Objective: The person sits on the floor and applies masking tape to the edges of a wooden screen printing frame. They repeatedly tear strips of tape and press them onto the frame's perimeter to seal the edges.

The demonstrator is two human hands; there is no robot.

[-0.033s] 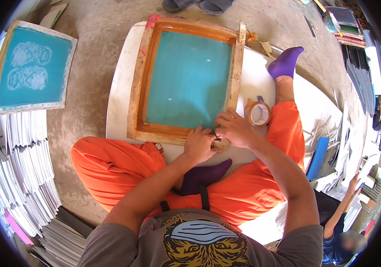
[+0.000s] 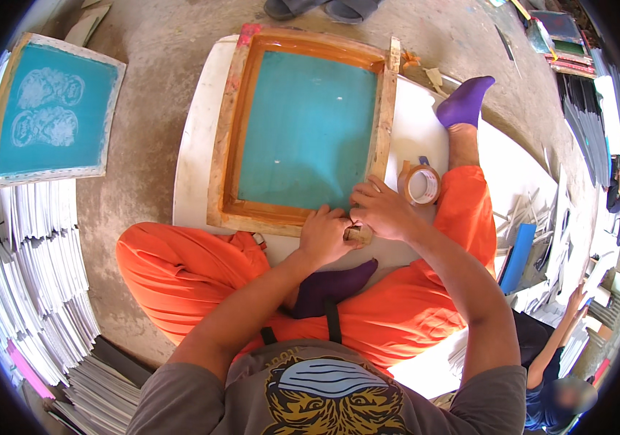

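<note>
A wooden screen-printing frame (image 2: 384,130) with teal mesh lies on a white board in front of me. Brown tape lines its inner edges. At its near right corner my two hands meet, fingertips almost touching. My left hand (image 2: 324,238) is closed, with its fingers bent against the near rail. My right hand (image 2: 386,210) is closed too, its fingers over the end of the right rail. Whatever is pinched between the fingertips is hidden. Just right of my right hand lies a roll of brown packing tape (image 2: 432,186).
A second teal screen (image 2: 56,109) with pale prints sits on stacked white sheets (image 2: 42,254) at left. My legs in orange trousers flank the white board (image 2: 195,145). Dark slippers (image 2: 353,10) lie beyond. Another person (image 2: 545,362) is at lower right, near a blue strip (image 2: 518,257).
</note>
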